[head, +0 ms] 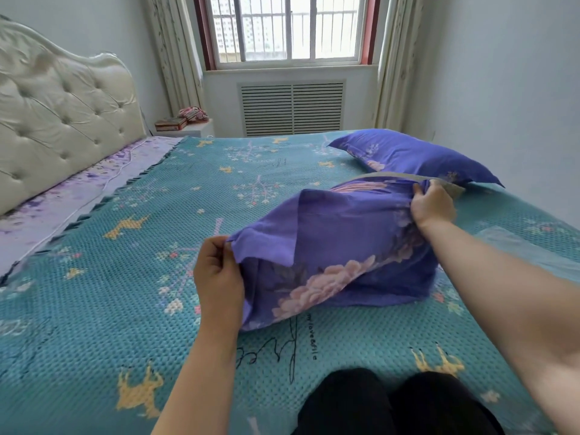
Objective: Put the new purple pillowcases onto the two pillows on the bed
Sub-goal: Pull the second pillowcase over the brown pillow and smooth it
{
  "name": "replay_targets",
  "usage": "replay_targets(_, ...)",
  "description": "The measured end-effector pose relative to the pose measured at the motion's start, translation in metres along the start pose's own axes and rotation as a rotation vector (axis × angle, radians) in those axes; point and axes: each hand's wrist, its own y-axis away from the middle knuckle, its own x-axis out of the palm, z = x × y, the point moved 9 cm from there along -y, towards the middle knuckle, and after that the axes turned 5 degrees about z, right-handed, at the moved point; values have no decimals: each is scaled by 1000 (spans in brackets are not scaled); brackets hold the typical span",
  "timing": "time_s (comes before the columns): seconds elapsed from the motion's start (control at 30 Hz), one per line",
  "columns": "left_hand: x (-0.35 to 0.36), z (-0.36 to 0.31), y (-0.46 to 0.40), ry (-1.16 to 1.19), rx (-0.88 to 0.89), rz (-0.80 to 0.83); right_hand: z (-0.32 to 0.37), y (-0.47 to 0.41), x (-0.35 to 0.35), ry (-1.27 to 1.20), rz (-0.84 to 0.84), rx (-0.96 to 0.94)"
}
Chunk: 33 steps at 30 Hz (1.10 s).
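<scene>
Pillowcase on second pillow — both corners gripped.
Pillowcase [339, 246] pinched by left hand [218, 274] and right hand [433, 205] (first pillow [411, 155] beyond).

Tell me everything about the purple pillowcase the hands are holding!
The purple pillowcase looks like thin, smooth cloth, printed with big pink flowers. It lies puffed and wrinkled on the teal bedspread, with a grey pillow peeking out at its far edge. The left hand pinches its near corner flap; the right hand grips its far edge.
</scene>
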Motion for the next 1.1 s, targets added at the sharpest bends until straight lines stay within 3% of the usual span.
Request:
replay_targets(0.07, 4, -1, 2, 10, 0, 56, -3, 0, 0, 46, 9, 0)
replay_targets(0.17, 22, -4, 12, 40, -41, 282, -13, -1, 11, 103, 115, 43)
replay_targets(0.27, 51, -3, 33, -81, -81, 696, -18, 8, 8, 299, 119, 65)
replay_targets(0.37, 82, 10, 82, -170, -247, 1193, -21, 23, 1, 492, 148, 14)
replay_targets(0.43, 92, 16, 104, -192, -317, 1329, -49, 36, 6, 595, 268, 116)
replay_targets(0.53, 97, 18, 88, -217, -256, 1097, -106, 47, 6, 557, 376, 327)
replay_targets(0.63, 85, 33, 46, -657, 8, 812, -145, 48, 22, 141, 472, 464)
replay_targets(0.7, 65, 70, 23, -891, -109, 711, -166, 59, 51, -186, 599, 612)
replay_targets(0.8, 32, 130, 9, -925, -465, 617, -146, 88, 73, -433, 736, 676)
replay_targets(0.87, 27, 144, 14, -863, -520, 606, -126, 79, 68, -494, 570, 564)
replay_targets(0.97, 26, 132, 14, -794, -405, 527, -79, 58, 50, -509, 287, 265)
replay_targets(1.1, 29, 89, 29, -706, -188, 247, 5, 30, 30, -339, 240, -120)
